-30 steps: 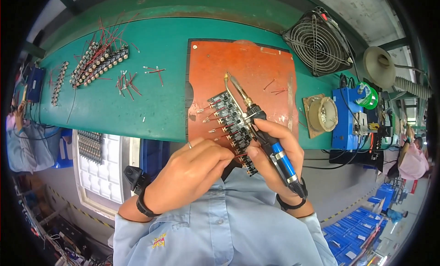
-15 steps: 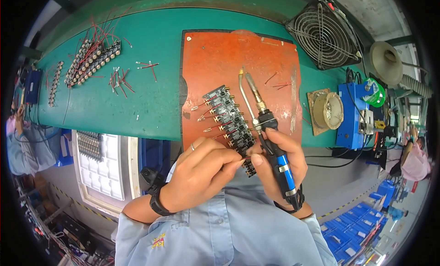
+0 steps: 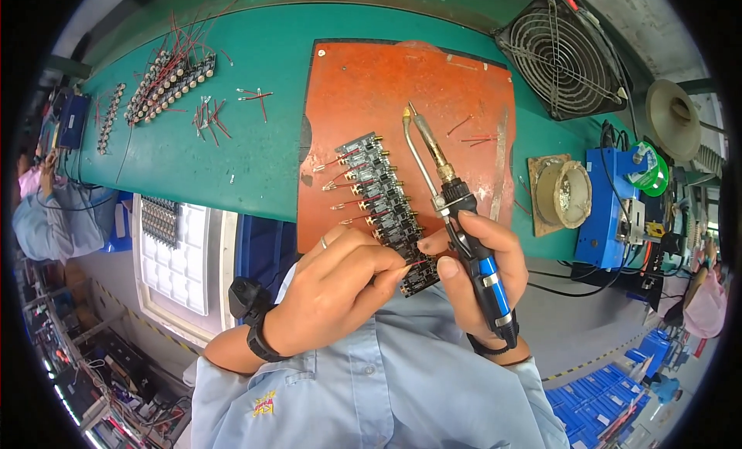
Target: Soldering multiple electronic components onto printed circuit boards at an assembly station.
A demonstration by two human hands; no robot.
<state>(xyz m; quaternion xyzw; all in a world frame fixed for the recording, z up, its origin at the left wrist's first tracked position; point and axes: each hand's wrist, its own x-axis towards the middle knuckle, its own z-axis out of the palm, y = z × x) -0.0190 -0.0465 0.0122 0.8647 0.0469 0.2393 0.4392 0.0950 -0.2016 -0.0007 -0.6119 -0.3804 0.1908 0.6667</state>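
A strip of joined black circuit boards (image 3: 384,194) lies slanted on the orange mat (image 3: 348,78), its near end over the mat's edge. Red wires run off its left side; brass-coloured parts line its right. My left hand (image 3: 332,283) pinches a thin red wire (image 3: 417,263) above the strip's near end. My right hand (image 3: 506,252) is wrapped round a blue and black soldering iron (image 3: 457,198) with a bent feed tube alongside. The iron's tip points away from me, above the mat and apart from the boards. The right fingertips are close to the wire and boards.
Loose red wires (image 3: 210,118) and wired board strips (image 3: 166,93) lie on the green table (image 3: 263,163) at left. At right are a black fan (image 3: 558,59), a round pot (image 3: 563,194) on a wooden base and a blue solder unit (image 3: 607,205). A white tray (image 3: 189,275) stands left, below table level.
My left hand has brought the red wire to the strip's near end, where it now shows between the hands. The strip has shifted slightly, and the right hand with the iron has moved a little right.
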